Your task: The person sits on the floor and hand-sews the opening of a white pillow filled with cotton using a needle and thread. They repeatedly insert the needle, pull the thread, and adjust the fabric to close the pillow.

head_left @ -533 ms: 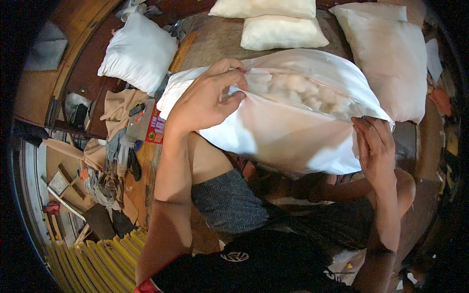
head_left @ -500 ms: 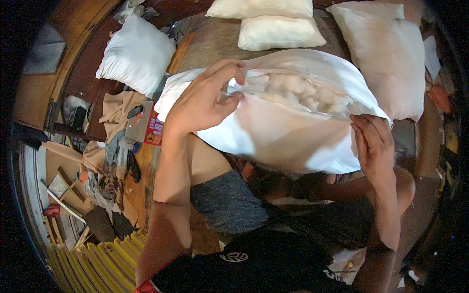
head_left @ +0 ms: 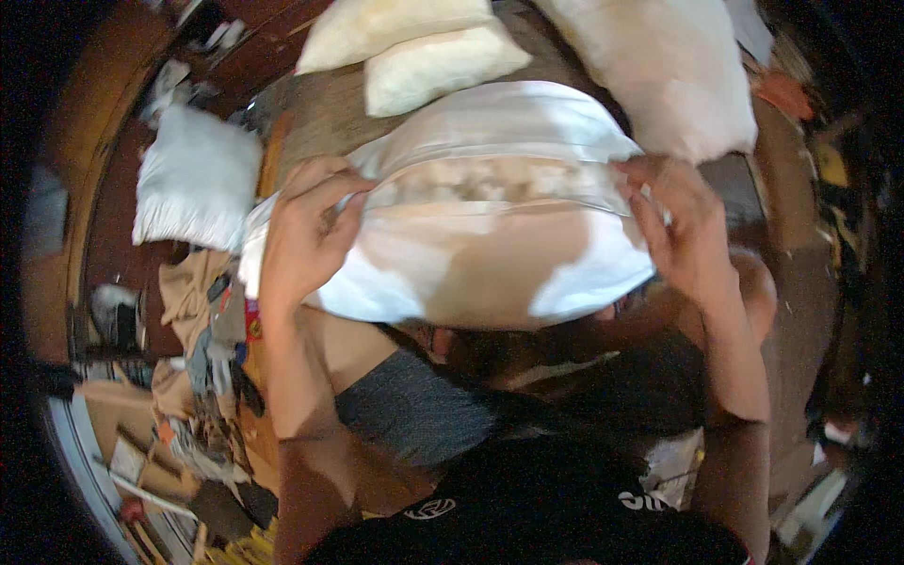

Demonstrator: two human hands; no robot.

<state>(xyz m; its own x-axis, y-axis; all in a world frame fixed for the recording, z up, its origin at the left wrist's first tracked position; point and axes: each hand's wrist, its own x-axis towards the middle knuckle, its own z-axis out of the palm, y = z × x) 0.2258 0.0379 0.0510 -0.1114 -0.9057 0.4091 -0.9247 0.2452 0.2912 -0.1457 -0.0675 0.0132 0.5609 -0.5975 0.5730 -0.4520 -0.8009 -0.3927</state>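
A white cushion cover [head_left: 461, 268] lies across my lap, its long slit gaping along the top. Pale, lumpy stuffing [head_left: 490, 179] shows inside the slit. My left hand [head_left: 315, 221] pinches the cover at the slit's left end, thumb and fingers closed on the cloth. At the right end, my right hand [head_left: 683, 221] is closed on the cover's edge in the same way. The slit is drawn out almost straight between both hands. Motion blur hides the fine detail of the fingertips and of the edges they grip.
Cream pillows [head_left: 443, 71] lie beyond the cushion, with a larger pillow [head_left: 673, 80] at the far right. A white pillow [head_left: 198, 179] sits at the left. Cloth and clutter [head_left: 202, 348] lie along the left side, near yellow slats [head_left: 250, 546].
My right hand has moved up to the slit's right end and grips there. The slit has gone from wide and slanted to narrower and level. The whole view has shifted.
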